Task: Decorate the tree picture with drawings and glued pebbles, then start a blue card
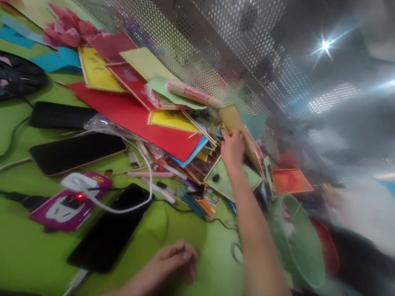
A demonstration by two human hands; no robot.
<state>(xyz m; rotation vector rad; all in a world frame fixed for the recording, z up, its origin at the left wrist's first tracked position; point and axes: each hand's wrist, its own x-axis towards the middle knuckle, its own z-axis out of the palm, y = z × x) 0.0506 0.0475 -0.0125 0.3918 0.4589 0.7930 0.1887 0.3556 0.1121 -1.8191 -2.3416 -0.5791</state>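
My right hand is stretched out to the pile at the back, its fingers bent in at the lower edge of a yellowish board. What sits between its fingertips is hidden. Just below that wrist lies a pale green board with a small black piece on it. Over the green tabletop near the front, my left hand hangs with curled fingers and nothing visible in it. Several pens and markers are strewn between the two hands.
Cards and a red sheet heap against a perforated metal panel. A purple power strip with cables lies left, beside black phones. A green basket stands right. A pair of scissors is partly covered by my right forearm.
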